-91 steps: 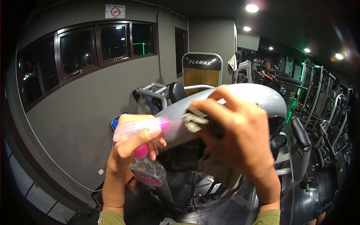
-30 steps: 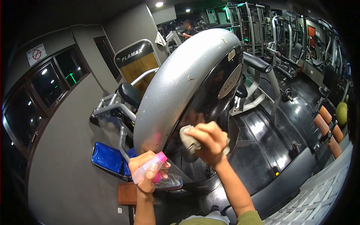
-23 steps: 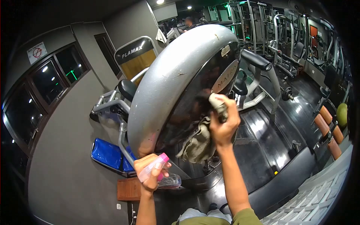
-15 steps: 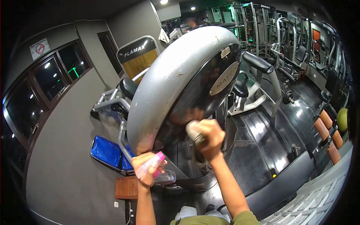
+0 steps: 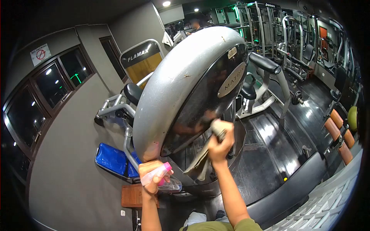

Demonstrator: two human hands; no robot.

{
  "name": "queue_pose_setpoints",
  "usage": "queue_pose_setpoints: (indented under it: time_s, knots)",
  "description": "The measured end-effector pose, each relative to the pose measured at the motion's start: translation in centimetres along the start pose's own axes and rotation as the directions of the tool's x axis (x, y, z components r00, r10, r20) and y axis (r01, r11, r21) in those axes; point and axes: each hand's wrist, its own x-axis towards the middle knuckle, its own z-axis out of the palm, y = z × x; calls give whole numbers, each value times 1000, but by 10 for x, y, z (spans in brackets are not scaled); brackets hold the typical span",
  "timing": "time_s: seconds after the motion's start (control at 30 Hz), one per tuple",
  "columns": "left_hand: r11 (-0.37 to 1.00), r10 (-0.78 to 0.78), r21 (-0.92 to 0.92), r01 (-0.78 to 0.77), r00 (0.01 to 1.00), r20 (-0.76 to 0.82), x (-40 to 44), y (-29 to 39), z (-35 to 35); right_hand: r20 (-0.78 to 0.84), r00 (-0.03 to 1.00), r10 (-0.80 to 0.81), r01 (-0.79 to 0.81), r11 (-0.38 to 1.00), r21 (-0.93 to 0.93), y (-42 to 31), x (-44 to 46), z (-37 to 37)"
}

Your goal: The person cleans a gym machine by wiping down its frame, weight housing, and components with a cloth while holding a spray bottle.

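My left hand point(image 5: 151, 174) is closed round a clear spray bottle point(image 5: 170, 184) with a pink and white spray head, just below the lower end of a big silver shroud. In my right hand point(image 5: 222, 145) a greyish cloth point(image 5: 199, 161) is bunched, and its loose end hangs down to the left. That hand is at the lower edge of the glossy black panel point(image 5: 200, 107) on the exercise machine point(image 5: 165, 84); whether the cloth touches the panel I cannot tell. An oval MATRIX plate point(image 5: 231, 80) sits higher on the panel.
A blue padded bench point(image 5: 111, 158) and a wooden block point(image 5: 133, 195) stand left of the machine. A long black pad point(image 5: 285, 196) lies at lower right. Further back are a PLAMAX machine point(image 5: 139, 57), racks, a weight plate point(image 5: 296, 97) and a person point(image 5: 195, 25).
My right hand has moved a little to the right along the panel's lower edge, and the cloth's end now hangs loose. The left hand with the spray bottle has barely moved.
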Motion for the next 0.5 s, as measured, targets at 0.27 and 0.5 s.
queue_pose_setpoints:
  time_s: [0.27, 0.5]
  knots:
    - [999, -36, -27, 37, 999, 28, -3, 0, -3, 14, 998, -66, 65, 995, 81, -25, -37, 13]
    - [992, -79, -94, 84, 995, 58, -7, -4, -11, 101, 977, -188, 180, 980, 84, -34, -26, 5]
